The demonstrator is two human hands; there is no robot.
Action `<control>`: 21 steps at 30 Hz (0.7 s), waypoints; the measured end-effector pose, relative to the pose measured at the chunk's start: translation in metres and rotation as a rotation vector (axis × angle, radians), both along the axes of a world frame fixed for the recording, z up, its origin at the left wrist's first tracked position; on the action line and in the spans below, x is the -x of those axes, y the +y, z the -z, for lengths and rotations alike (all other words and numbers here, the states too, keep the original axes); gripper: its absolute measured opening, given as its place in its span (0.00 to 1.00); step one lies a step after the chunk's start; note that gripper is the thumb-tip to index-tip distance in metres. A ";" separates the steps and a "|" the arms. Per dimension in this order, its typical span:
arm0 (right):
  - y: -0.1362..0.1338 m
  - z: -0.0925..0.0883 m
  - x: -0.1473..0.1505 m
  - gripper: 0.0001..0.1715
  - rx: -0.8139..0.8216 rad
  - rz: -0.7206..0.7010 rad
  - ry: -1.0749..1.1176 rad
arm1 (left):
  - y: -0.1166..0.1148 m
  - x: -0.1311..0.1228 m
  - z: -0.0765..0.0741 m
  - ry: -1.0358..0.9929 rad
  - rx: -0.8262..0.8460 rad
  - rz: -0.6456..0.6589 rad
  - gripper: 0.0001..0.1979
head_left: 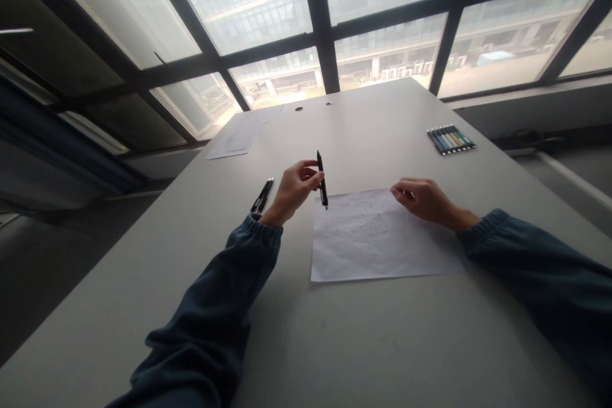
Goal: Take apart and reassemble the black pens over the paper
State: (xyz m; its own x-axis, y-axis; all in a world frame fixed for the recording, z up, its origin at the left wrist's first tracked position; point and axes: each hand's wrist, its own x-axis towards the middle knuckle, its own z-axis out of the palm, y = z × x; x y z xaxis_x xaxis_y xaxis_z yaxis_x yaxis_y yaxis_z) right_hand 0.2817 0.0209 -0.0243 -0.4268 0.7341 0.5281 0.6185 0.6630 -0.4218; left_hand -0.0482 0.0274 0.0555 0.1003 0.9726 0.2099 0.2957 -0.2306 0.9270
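Note:
My left hand (292, 191) pinches a black pen (322, 180), held nearly upright with its tip just above the left edge of a white sheet of paper (373, 239) bearing a faint drawing. My right hand (423, 199) rests on the sheet's far right corner, fingers curled loosely against the paper. Both arms wear dark blue sleeves. A second black pen (262, 196) lies on the grey table (363, 344) just left of my left wrist.
A row of several coloured markers (451, 139) lies at the table's far right. More white sheets (241, 135) lie at the far left corner. Two small round holes (299, 108) sit near the far edge, with large windows behind.

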 end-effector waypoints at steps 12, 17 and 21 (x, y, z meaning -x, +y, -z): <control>-0.040 -0.004 0.048 0.21 0.535 -0.244 0.653 | -0.041 -0.059 0.046 -0.448 -0.025 0.159 0.19; -0.037 -0.005 0.044 0.15 0.461 -0.068 0.758 | -0.040 -0.059 0.052 -0.384 -0.085 0.114 0.18; -0.034 -0.001 0.034 0.14 0.405 0.062 0.768 | -0.033 -0.054 0.058 -0.281 -0.139 0.038 0.15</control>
State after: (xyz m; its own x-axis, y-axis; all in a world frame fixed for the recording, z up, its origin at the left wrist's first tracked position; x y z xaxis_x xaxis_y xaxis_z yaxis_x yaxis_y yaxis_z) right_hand 0.2476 -0.0130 -0.0231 -0.0122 0.9379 0.3468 0.0959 0.3463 -0.9332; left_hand 0.0054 -0.0051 -0.0026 0.0558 0.9291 0.3656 0.0214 -0.3672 0.9299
